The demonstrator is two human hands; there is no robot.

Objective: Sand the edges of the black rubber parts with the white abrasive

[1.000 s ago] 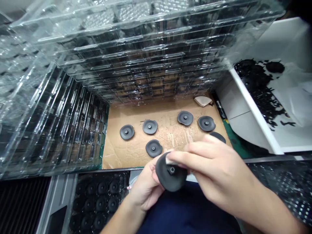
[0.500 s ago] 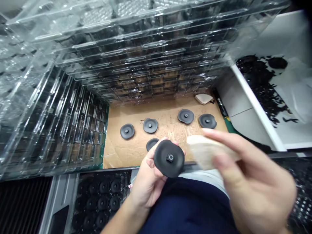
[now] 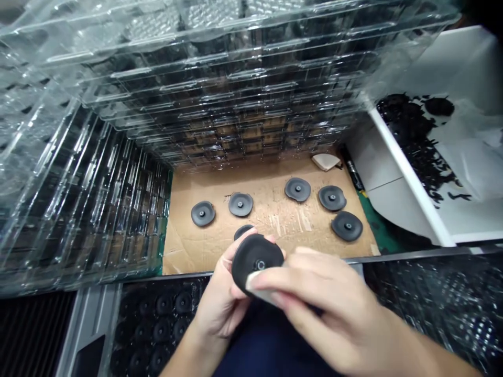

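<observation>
My left hand (image 3: 220, 293) grips a black rubber-looking disc (image 3: 251, 256) by its edge, its face with the small central stud turned up towards me. Pinched in my right hand (image 3: 330, 303) is a folded off-white cloth pad (image 3: 261, 293), which lies against the disc's lower face just beneath the stud. My right fingers cover most of the pad. Similar discs lie on the brown cardboard (image 3: 271, 225): one (image 3: 203, 213) at the left, another (image 3: 240, 204) beside it, and one (image 3: 347, 226) at the right. A further disc (image 3: 243, 230) is partly hidden behind my left hand.
Stacked clear plastic trays (image 3: 236, 84) rise behind and left (image 3: 98, 183) of the cardboard. A second off-white pad (image 3: 326, 161) and a black marker-like stick (image 3: 352, 170) lie at the back right. A white bin (image 3: 471, 209) holds black scraps. A tray of discs (image 3: 161, 330) sits lower left.
My right hand has moved left and brought the pad onto the disc. The held disc has shifted slightly left and tilted. A disc at the right, hidden before, now shows.
</observation>
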